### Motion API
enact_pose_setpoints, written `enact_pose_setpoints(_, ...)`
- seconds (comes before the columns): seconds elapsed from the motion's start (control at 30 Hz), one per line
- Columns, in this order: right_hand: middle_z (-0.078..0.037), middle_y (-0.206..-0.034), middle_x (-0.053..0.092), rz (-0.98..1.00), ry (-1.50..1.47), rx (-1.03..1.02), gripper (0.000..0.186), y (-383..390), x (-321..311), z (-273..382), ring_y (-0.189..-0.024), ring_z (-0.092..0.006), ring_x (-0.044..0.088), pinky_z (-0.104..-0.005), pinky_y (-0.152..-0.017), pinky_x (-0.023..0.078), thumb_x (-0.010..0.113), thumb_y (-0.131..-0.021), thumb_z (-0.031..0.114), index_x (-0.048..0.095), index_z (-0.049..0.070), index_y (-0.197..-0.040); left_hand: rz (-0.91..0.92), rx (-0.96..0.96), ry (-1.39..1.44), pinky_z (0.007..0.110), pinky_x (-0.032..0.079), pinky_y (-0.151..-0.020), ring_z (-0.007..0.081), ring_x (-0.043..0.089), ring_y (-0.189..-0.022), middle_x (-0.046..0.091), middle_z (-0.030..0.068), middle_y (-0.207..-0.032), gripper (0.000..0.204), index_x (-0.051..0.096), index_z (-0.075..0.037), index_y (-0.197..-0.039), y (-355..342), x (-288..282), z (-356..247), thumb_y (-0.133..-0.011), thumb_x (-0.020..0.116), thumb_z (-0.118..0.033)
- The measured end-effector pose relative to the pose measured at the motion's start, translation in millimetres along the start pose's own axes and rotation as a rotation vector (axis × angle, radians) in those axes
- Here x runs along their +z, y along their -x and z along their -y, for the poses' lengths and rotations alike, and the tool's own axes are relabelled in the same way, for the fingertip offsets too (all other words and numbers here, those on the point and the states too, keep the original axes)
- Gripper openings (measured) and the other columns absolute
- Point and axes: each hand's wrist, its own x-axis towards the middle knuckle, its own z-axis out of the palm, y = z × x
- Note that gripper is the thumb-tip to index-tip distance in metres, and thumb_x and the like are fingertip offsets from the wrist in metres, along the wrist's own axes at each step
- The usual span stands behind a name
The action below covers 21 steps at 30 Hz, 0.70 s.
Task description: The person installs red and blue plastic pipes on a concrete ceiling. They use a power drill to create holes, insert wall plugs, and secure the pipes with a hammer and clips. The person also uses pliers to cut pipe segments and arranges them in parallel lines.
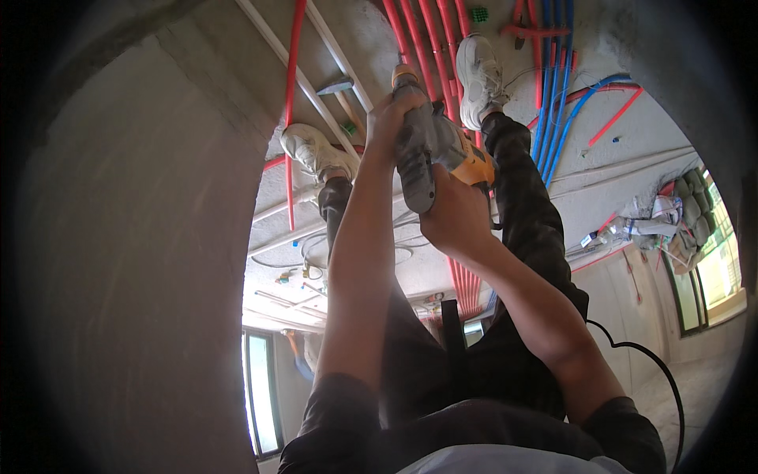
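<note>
A grey and orange power drill (pixel 416 158) is held in both my hands, its orange-tipped nose pointing away from me toward the floor beside the red pipes (pixel 430 49). My left hand (pixel 384 128) wraps around the front of the drill, just behind the nose. Around the rear handle my right hand (pixel 459 209) is closed, the thumb side turned up. A short thin bit seems to stick out of the nose; whether it touches the floor I cannot tell. A hammer (pixel 337 85) lies on the floor to the left of the drill's nose.
My white shoes (pixel 478 79) stand on either side of the drill. Blue pipes (pixel 559 95) and white conduits (pixel 272 33) run along the floor. A bare wall (pixel 142 237) fills the left side. Bags (pixel 691 209) are piled at the right, near a window; a black cable (pixel 663 365) hangs there.
</note>
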Motion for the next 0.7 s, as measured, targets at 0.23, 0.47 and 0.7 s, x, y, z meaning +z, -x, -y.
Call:
enact_pose_setpoints(0.23,-0.024,-0.093,0.072,-0.052,-0.004,-0.024,0.027,-16,1,-14,-0.086,-0.0491,0.069,-0.0591,-0.079,0.053,0.066,-0.085,0.012,0.056,0.006,-0.110,-0.028,0.022,0.026,0.036,0.057,-0.071,0.0196,0.069,-0.076,0.070,0.0092,-0.093,0.039,0.071,0.001,-0.111,-5,16,-9,-0.082,0.080,-0.022)
enact_pose_setpoints(0.47,-0.023,-0.098,0.072,-0.013,-0.013,-0.023,0.031,18,-19,-18,-0.092,-0.0475,0.070,-0.0562,-0.081,0.055,0.067,-0.083,0.010,0.057,0.005,-0.112,-0.062,0.102,0.070,0.036,0.057,-0.071,0.0203,0.068,-0.077,0.070,0.0099,-0.095,0.038,0.070,0.001,-0.110,31,29,-5,-0.081,0.081,-0.019)
enact_pose_setpoints(0.7,-0.022,-0.098,0.070,-0.015,-0.009,-0.066,0.030,19,-25,-15,-0.090,-0.0463,0.070,-0.0558,-0.079,0.056,0.066,-0.080,0.004,0.054,0.002,-0.108,-0.056,0.127,0.061,0.037,0.055,-0.070,0.0201,0.067,-0.076,0.069,0.0100,-0.095,0.038,0.070,0.002,-0.111,42,32,-17,-0.080,0.081,-0.018)
